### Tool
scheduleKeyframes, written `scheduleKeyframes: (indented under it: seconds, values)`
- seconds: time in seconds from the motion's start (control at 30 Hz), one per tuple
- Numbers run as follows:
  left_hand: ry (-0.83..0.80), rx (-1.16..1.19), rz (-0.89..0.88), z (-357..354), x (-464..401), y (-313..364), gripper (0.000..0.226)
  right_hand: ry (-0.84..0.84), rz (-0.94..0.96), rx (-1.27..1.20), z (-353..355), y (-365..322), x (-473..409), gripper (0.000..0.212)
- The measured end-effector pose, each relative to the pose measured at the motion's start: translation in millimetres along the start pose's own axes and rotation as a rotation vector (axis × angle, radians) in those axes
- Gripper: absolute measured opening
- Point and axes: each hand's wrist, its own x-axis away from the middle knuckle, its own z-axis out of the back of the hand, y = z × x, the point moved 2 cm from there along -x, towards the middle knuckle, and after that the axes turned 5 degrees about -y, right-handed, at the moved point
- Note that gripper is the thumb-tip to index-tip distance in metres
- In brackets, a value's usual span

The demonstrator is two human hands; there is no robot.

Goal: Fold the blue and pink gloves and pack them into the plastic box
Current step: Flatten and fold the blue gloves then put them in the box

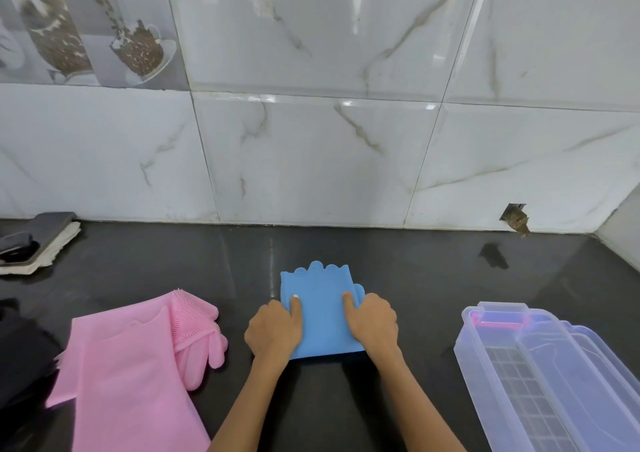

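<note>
The blue gloves lie folded into a compact rectangle on the black counter, scalloped edge toward the wall. My left hand grips its left side with the thumb pressed on top. My right hand grips the right side the same way. The pink gloves lie unfolded to the left, fingers pointing right, apart from both hands. The clear plastic box stands to the right with its transparent lid leaning beside it.
A white marble-tiled wall rises behind the black counter. A dark pad on a folded cloth lies at the far left. Dark fabric sits at the left edge. A broken hole in the wall shows at the right.
</note>
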Motion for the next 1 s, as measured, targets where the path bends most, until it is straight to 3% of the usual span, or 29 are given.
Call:
scheduleKeyframes:
  seconds: [0.13, 0.23, 0.3, 0.47, 0.77, 1.0]
  values:
    - [-0.078, 0.243, -0.03, 2, -1, -4, 0.038, -0.128, 0.086, -0.141, -1, -5, -3, 0.044]
    - [-0.225, 0.563, 0.014, 3, -1, -14, 0.037, -0.337, 0.068, -0.514, -5, -2, 4, 0.035]
    - [-0.294, 0.73, 0.082, 8, 3, -21, 0.044, -0.454, 0.009, -0.67, -12, 3, 14, 0.04]
    - [-0.446, 0.834, 0.168, 12, 31, -38, 0.051, -0.511, -0.033, -0.63, -24, 15, 39, 0.054]
    - [-0.432, 0.974, 0.011, 13, 72, -33, 0.037, -0.431, 0.018, -0.644, -5, 32, 67, 0.042]
    - [-0.526, 1.043, -0.369, 25, 110, 69, 0.017, -0.044, 0.114, -0.586, 114, 57, 79, 0.053]
